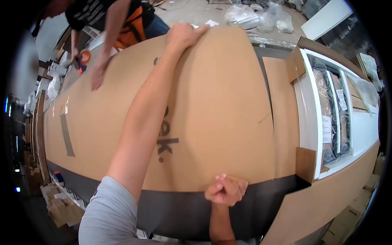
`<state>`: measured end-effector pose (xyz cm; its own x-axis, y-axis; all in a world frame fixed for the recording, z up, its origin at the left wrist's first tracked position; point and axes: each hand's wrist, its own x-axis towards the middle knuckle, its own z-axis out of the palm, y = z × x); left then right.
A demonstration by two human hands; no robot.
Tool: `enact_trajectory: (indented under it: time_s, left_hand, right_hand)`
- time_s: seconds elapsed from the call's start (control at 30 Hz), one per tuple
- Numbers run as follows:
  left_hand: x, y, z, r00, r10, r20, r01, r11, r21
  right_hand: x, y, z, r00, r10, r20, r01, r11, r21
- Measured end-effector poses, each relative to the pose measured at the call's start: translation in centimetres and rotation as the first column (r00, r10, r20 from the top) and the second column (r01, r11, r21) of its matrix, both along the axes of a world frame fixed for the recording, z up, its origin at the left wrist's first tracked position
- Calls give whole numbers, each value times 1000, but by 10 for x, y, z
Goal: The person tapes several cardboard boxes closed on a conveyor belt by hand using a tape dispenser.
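Note:
A large brown cardboard sheet (220,106) with dark print lies across a dark grey surface (175,208). My left arm stretches over the sheet. My left hand (183,36) is closed on its far edge, the fingertips hidden beyond it and one digit pointing right along the edge. At the near edge, my right hand (227,191) is curled closed; whatever may be in it cannot be made out. Toward the right, a slit (269,102) separates the sheet from a narrower cardboard strip (283,118).
Far left, a co-worker's blurred hand (98,77) is over the sheet; their other hand holds a tape dispenser (83,59) with an orange roll. A white frame (312,114) holding plastic-wrapped parts stands at right in opened cardboard. Clear plastic wrap (249,17) lies on the floor behind.

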<state>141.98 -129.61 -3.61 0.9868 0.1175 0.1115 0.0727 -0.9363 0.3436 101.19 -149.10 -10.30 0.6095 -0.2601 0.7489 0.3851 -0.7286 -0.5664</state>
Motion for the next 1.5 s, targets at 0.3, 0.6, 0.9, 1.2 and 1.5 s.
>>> enact_trajectory:
  time_s: [0.3,0.6,0.9,1.2,1.5]
  left_hand:
    - [-11,26,-9,994,74,82,-82,992,97]
    - [-15,11,-9,949,59,309,-35,996,-81]
    - [-379,-17,4,826,-564,-11,562,825,-59]
    - [-414,-15,9,869,-495,-10,494,868,-53]
    - [-419,-14,5,873,-483,71,487,872,-49]
  right_hand:
    - [167,-3,102,878,368,-306,-348,930,121]
    - [431,86,36,747,268,-608,-539,780,-319]
    - [433,84,55,768,278,-577,-563,722,-402]
    - [433,103,48,725,250,-641,-581,723,-375]
    - [436,99,45,773,273,-573,-534,766,-357]
